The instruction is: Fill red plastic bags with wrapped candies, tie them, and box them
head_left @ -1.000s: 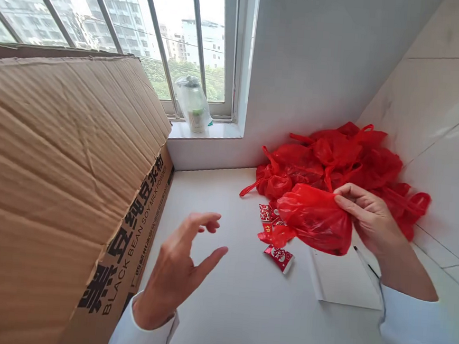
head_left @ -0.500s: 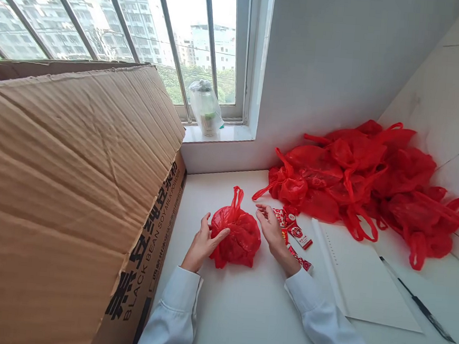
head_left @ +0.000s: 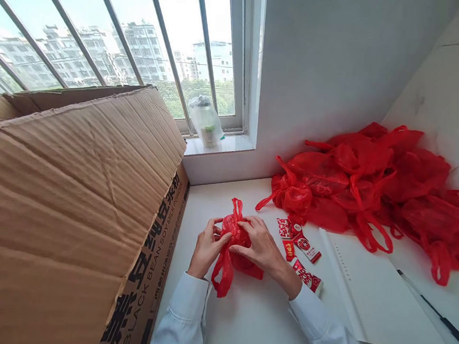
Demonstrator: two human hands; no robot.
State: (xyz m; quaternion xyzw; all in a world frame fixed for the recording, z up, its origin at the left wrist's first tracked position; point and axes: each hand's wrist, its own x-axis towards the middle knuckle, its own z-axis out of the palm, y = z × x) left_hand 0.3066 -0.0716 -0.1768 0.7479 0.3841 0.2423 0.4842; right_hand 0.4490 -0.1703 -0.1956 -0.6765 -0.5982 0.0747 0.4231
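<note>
A bunched red plastic bag (head_left: 248,266) rests on the white table in front of me, one handle loop pointing up and away, another hanging toward me. My left hand (head_left: 206,247) grips its left side, thumb and fingers pinching the gathered plastic. From the right, my right hand (head_left: 257,244) closes on the top of the same bag, thumb and fingertips pressed into the folds. What the bag contains is hidden. Just right of my right hand lie several small red-and-white packets (head_left: 307,247).
A large cardboard box (head_left: 72,197) fills the left side. At the back right is a heap of red plastic bags (head_left: 344,176). An open notebook (head_left: 383,290) and a black pen (head_left: 440,318) lie to the right. A bagged container (head_left: 207,122) stands on the windowsill.
My right hand has moved left onto the bag and closed on it. The bag has turned, with a handle now hanging toward me. The view has shifted slightly.
</note>
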